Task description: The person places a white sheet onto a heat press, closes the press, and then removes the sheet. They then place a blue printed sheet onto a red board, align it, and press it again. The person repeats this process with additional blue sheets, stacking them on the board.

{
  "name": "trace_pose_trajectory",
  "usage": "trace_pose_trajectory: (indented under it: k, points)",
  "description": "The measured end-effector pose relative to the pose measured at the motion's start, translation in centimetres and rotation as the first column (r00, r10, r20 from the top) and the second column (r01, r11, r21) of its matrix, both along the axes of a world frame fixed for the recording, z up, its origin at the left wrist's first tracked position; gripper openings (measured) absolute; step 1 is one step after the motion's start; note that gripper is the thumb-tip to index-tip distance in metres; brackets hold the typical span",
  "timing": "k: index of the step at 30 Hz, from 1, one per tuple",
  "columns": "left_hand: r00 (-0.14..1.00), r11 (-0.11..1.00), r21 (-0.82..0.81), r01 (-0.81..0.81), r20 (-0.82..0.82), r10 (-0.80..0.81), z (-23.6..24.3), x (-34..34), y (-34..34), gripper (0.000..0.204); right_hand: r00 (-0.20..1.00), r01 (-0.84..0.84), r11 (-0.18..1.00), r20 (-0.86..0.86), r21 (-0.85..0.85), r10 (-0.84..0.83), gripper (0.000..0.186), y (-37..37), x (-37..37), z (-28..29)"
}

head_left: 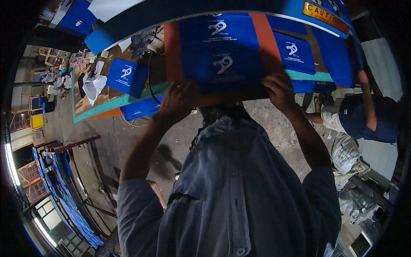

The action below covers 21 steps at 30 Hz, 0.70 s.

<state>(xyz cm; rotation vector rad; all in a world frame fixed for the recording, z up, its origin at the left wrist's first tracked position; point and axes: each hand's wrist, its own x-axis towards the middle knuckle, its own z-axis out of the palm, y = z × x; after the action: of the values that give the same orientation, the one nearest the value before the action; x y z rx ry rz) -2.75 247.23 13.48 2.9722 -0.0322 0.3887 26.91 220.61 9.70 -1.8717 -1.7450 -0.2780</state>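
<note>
Blue printed cloth: far end hidden behind machine bar | machine bar: cut off by top edge | left-side clutter: too small to identify | shirt: cut off by lower edge

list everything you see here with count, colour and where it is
blue printed material: at least one piece, blue with white print, between the hands
orange board: one, orange, under that material
machine panel: one, blue, top
warning label: one, yellow-orange, panel's right
loose printed pieces: several, blue, left and right
worktable: one apparently, turquoise-edged, behind the board
white sheet: one, white, table's left
clutter: uncountable, mixed, far left
yellow box: one, yellow, left
light tubes: two, white, left rim
co-worker: one, dark top, right
plastic bags: several, pale, lower right
shirt: one, grey-blue, centre
left hand: one, bare, board's near-left corner
right hand: one, bare, near-right corner
</note>
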Motion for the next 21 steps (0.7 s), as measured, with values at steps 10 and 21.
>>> trace_pose_trajectory:
  k: [10,21]
  points:
    - [0.999,0.999,-0.042,-0.002,-0.048,0.0,-0.6,-0.6,-1.0,0.026,0.993,0.042,0.997,-0.109,-0.065,-0.049,0.027,-1.3,-1.0,0.5]
    - [0.98,0.973,-0.116,-0.198,-0.032,0.196,0.0,-1.1,-0.4,0.032,0.984,-0.062,0.996,-0.17,-0.066,0.05,0.01,0.3,-1.0,2.6]
